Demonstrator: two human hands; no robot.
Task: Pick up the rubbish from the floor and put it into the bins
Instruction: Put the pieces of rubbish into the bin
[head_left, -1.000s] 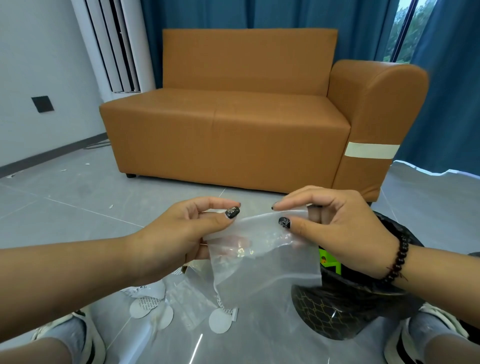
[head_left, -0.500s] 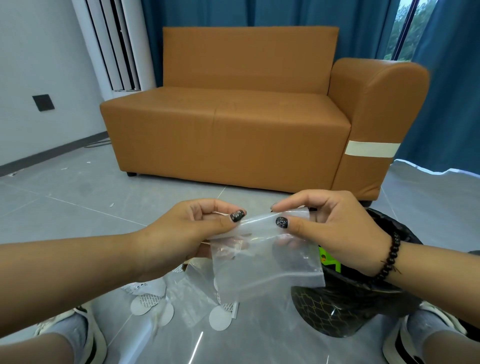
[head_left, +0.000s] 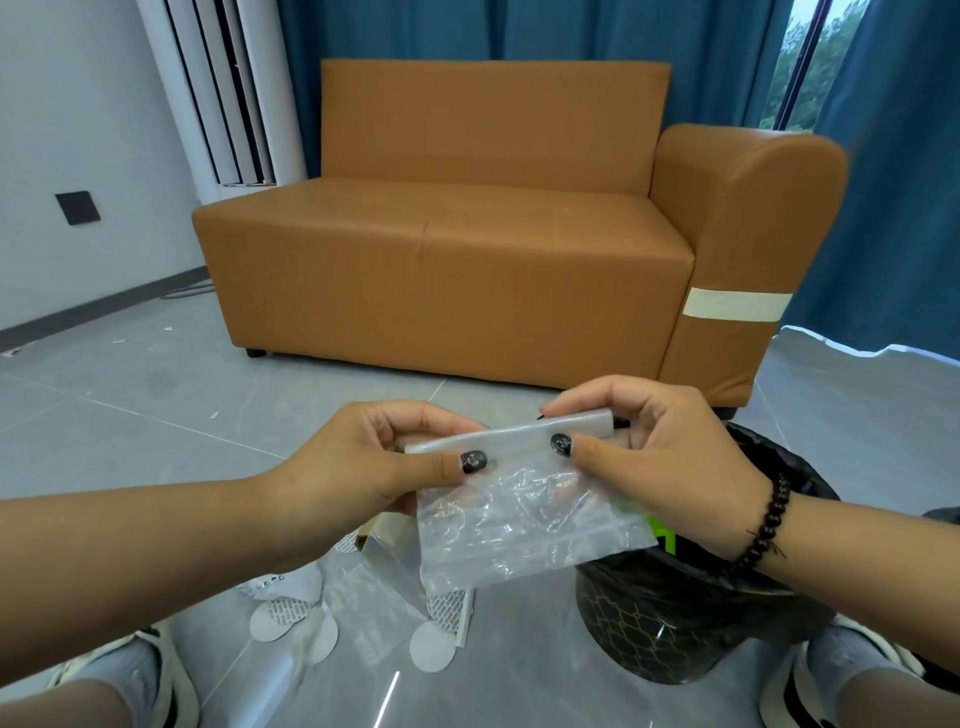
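We hold a clear bag (head_left: 524, 512) above the bin (head_left: 691, 618). Left hand (head_left: 363, 462) and right hand (head_left: 660, 457) each pinch its top edge between thumb and fingers.

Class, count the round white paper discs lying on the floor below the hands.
3 round white paper discs show clearly: two overlapping at left, one right. Others may hide under the clear plastic bag.
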